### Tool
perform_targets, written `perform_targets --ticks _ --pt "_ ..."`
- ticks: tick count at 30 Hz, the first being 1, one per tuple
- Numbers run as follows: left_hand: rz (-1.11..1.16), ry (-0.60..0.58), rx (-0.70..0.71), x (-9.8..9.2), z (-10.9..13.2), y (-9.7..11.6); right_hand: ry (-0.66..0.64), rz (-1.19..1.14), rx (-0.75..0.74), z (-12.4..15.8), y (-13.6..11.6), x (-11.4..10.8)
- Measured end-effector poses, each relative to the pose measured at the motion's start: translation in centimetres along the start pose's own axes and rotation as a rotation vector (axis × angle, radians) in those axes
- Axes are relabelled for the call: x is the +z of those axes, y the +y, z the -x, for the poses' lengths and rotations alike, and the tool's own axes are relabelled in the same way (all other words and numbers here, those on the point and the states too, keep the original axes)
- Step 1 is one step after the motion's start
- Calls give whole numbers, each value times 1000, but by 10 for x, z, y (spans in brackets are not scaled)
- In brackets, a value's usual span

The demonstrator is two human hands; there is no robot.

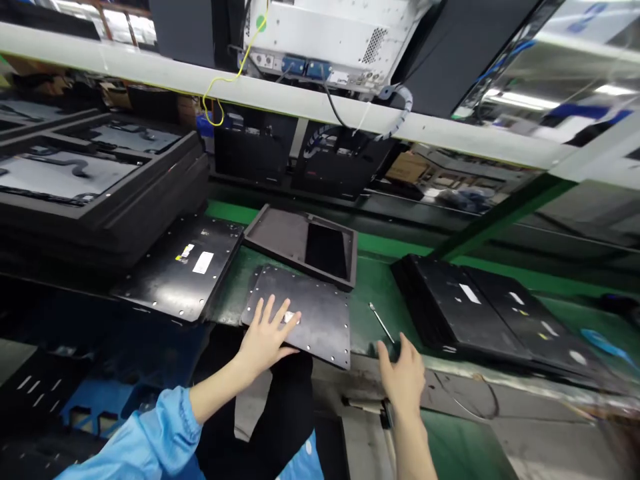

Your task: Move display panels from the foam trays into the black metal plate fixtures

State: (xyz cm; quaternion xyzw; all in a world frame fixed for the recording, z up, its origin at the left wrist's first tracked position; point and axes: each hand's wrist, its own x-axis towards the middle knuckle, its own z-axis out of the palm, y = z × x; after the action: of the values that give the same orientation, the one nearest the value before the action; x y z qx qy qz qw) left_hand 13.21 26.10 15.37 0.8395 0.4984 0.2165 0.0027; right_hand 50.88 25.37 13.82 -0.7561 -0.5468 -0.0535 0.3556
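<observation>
Black perforated metal plate (pixel 305 313) at lower centre is steadied under the flat, unclenched left hand (pixel 265 337), while the empty right hand (pixel 403 377) hovers near a thin silver screwdriver (pixel 381 323).

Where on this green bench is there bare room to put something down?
Bare green mat lies between the flat black plate under the left hand and the stack of black panels, though a thin screwdriver lies there near the right hand. Another strip runs behind the open tray. The left side is crowded with the labelled plate.

Both hands reach forward, palms down — left hand (pixel 265 337) fingers spread flat, right hand (pixel 403 377) loosely open.
</observation>
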Motion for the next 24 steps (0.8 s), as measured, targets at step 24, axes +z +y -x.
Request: perform_targets --ticks 24 --pt "-47 -133 47 2 -178 21 -363 -1191 770 201 -139 -3"
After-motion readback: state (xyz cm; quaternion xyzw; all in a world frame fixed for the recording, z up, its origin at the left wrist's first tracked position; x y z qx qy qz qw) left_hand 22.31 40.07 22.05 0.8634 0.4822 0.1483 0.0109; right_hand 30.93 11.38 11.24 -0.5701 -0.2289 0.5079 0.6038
